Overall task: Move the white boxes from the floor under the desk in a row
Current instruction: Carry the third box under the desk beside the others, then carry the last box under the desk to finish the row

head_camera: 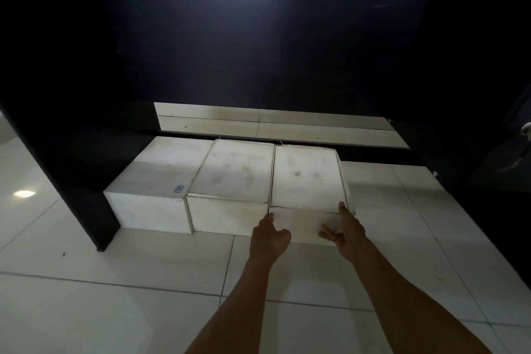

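Observation:
Three white boxes stand side by side on the floor under the dark desk [258,37]. The left box [155,181] has a small label near its front edge. The middle box [235,172] touches it. The right box [306,175] sits tight against the middle one. My left hand [268,238] rests at the lower left of the right box's front face, fingers curled. My right hand [344,231] presses the front right corner of that box, thumb at the top edge, fingers spread on the front.
A black desk leg panel [71,167] stands left of the boxes. A dark cabinet side with a metal handle [527,131] is at the right. Glossy white floor tiles [115,310] stretch around me, with open floor right of the row.

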{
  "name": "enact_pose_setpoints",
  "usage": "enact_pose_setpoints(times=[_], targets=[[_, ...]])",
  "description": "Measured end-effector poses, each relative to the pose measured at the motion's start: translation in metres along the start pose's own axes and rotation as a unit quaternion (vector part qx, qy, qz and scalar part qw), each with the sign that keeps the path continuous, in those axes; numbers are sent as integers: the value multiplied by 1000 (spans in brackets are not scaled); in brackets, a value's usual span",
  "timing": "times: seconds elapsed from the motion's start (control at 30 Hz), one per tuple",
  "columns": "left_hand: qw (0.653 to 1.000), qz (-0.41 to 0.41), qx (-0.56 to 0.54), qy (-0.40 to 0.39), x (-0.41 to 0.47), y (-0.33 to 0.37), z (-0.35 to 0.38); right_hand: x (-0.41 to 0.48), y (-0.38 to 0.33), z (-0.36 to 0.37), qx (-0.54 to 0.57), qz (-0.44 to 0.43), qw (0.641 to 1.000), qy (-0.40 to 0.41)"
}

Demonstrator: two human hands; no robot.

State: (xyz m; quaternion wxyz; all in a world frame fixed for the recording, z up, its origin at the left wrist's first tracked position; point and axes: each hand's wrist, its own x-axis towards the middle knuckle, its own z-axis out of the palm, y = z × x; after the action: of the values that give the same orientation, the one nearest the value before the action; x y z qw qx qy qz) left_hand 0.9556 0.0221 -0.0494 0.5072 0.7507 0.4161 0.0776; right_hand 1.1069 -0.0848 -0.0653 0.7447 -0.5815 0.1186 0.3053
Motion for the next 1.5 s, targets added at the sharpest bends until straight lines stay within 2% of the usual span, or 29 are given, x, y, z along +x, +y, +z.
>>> enact_pose_setpoints(times=[0.33,0.47,0.6,0.73,0.83,0.97,1.03,1.27,1.5], targets=[[1000,-3,20,-15,3,-2,3,-7,0,-2,-14,-22,1000,-9],[999,-17,40,-27,-8,-11,-8,-25,6,0,-79,5,995,54],[998,-56,25,1,-31,-23,-46,-59,12,17,-163,-5,980,109],[995,-85,-1,56,-66,-45,-125,-98,25,62,-316,-14,948,25],[984,-147,-30,97,-107,-79,-212,-139,55,128,-403,1,915,-25],[947,-267,-54,171,-185,-138,-339,-229,118,241,-455,81,883,-82],[919,-329,-71,206,-230,-168,-402,-279,155,298,-495,110,852,-128],[827,-463,-137,288,-376,-248,-577,-445,257,452,-563,172,770,-247],[737,-511,-184,404,-443,-300,-706,-535,320,587,-629,121,692,-333]])
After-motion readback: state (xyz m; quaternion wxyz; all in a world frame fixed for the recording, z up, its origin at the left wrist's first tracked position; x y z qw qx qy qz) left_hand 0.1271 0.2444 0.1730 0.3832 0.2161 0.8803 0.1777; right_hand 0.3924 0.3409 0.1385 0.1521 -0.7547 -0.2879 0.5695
